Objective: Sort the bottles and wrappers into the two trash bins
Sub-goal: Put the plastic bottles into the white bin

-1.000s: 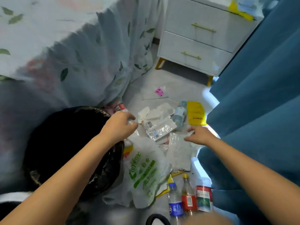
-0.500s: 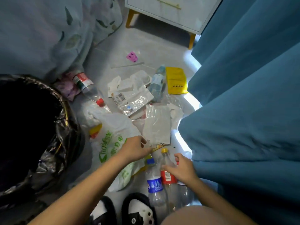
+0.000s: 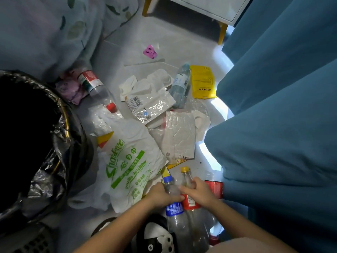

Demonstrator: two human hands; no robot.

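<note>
Sorting was barely begun. The left hand gripped the blue-capped bottle, the right hand the yellow-capped bottle, both on the floor. Wrappers lay scattered; the black-lined bin looked empty.

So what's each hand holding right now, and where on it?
Left hand grips the blue-cap bottle at its shoulder, above the label. Right hand grips the yellow-cap bottle around its upper body.

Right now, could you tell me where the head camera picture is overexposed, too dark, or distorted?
Head view: daylight blows out the floor along the blue curtain hem; the inside of the black-lined trash bin is featureless black; wide-angle bending curves the edges; the clear wrapper shows glare; the hands are slightly soft.
</note>
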